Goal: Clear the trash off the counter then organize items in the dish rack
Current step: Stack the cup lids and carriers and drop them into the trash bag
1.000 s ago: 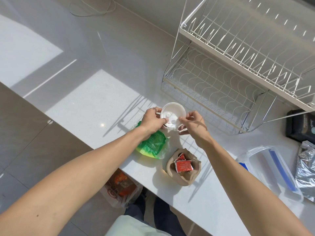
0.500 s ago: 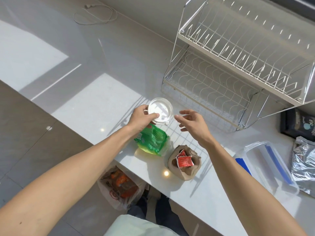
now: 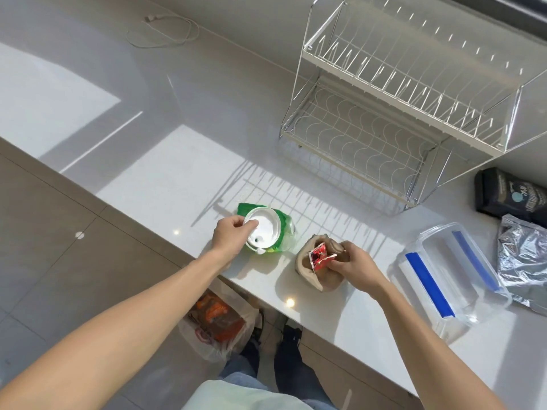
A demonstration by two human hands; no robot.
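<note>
- Near the front edge of the glossy white worktop (image 3: pixel 165 179), the left hand (image 3: pixel 229 236) pinches a round white plastic lid (image 3: pixel 263 227), thumb on top, its grip closed on the rim.
- The lid sits over a crinkly green wrapper (image 3: pixel 282 232) that lies on the worktop.
- The right hand (image 3: pixel 353 263) has its grip closed on a red sauce packet (image 3: pixel 319 255), right at the mouth of a crumpled brown paper bag (image 3: pixel 316 276).
- Half a second ago the lid was held up above the wrapper and the right hand hovered open; now the lid is down low and the right hand has reached the bag.
- The empty two-tier white wire dish rack (image 3: pixel 399 113) stands behind, well apart, cut off at the right edge.
- A clear plastic container (image 3: pixel 450 279) with blue strips lies just right of the bag.
- Under the worktop edge, a thin plastic bag (image 3: pixel 219 327) on the floor holds orange items, too blurred to identify.
</note>
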